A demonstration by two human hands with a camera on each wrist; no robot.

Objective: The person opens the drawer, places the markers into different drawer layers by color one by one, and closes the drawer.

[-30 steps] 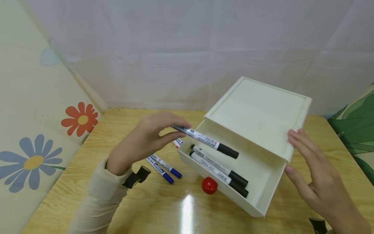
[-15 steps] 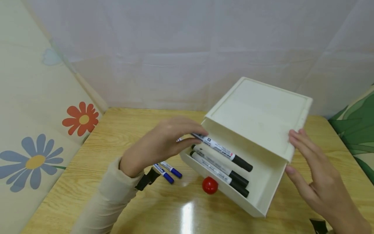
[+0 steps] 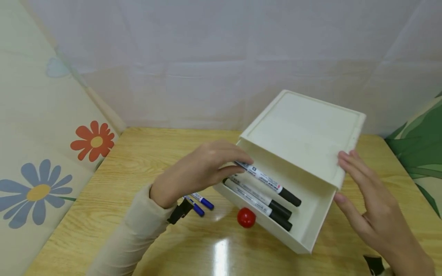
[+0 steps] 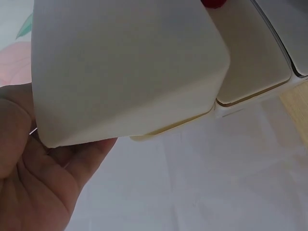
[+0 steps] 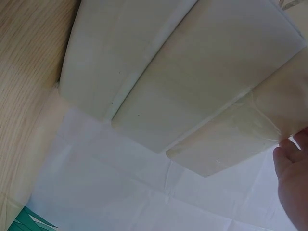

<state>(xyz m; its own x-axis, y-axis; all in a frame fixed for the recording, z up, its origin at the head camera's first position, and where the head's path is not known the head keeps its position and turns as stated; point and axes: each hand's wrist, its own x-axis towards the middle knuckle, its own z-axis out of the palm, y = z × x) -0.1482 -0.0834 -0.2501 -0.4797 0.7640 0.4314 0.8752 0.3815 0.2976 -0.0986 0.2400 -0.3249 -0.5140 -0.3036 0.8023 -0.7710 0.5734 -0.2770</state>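
Note:
My left hand (image 3: pixel 203 165) pinches a white marker (image 3: pixel 266 180) by its tail end, black cap pointing down to the right. The marker slants over the pulled-out top drawer (image 3: pixel 305 245) of a cream drawer unit (image 3: pixel 300 134). Two black-capped markers (image 3: pixel 250 197) lie inside along the front wall. At the unit's right side, my right hand (image 3: pixel 376 207) touches the upper edge with its fingertips, thumb lower down. In the left wrist view the drawer's wall (image 4: pixel 130 67) hides the pinched marker. The right wrist view shows my fingers (image 5: pixel 288 149) at the unit's top corner.
Two blue-capped markers (image 3: pixel 203 203) lie on the wooden table (image 3: pixel 162 153), partly behind the left wrist. A red ball-shaped knob (image 3: pixel 246 217) shows at the drawer's front. More drawer tiers (image 4: pixel 255 53) sit below the opened one. A pale cloth (image 3: pixel 172 76) hangs behind.
My left hand has moved right and slightly down with the marker, bringing it further over the drawer and close above the two markers inside. The right hand has stayed at the unit.

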